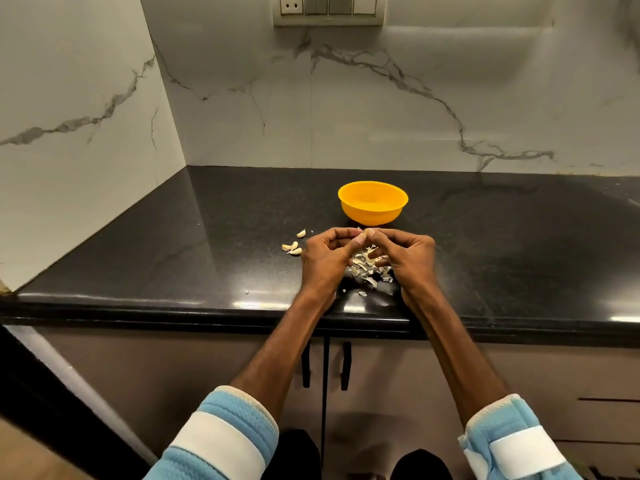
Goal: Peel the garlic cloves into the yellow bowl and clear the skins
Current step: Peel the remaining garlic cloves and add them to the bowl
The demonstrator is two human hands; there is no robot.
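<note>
Black counter (207,237) carried the yellow bowl (373,206) just beyond the left hand (323,261) and right hand (412,258) — fingertips of both pinching one garlic clove (363,232) above the skins (370,268), probably so peel fell in one heap.

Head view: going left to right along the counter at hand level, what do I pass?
Loose garlic cloves → left hand → pile of skins → right hand. Both hands pinch one clove; the yellow bowl overlaps the middle, so omitted.
</note>
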